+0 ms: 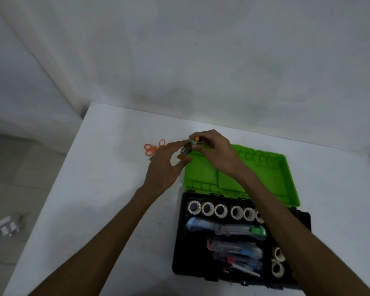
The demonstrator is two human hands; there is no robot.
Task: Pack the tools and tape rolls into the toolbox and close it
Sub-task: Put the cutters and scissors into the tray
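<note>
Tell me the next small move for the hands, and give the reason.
Probably bring the small orange-and-metal tool, held between the left hand and right hand, down into the black toolbox. It hangs above the table near the green lid, which is open. Tape rolls and cutters already lie inside. The orange scissors still wait on the table.

white tape rolls (237, 212): 8 | orange-handled scissors (153, 148): 1 | black plastic toolbox with green lid (178, 242): 1 | hands (162, 167): 2

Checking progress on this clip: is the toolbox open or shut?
Open. The toolbox has its green lid laid back flat on the table, and tape rolls show inside.
</note>
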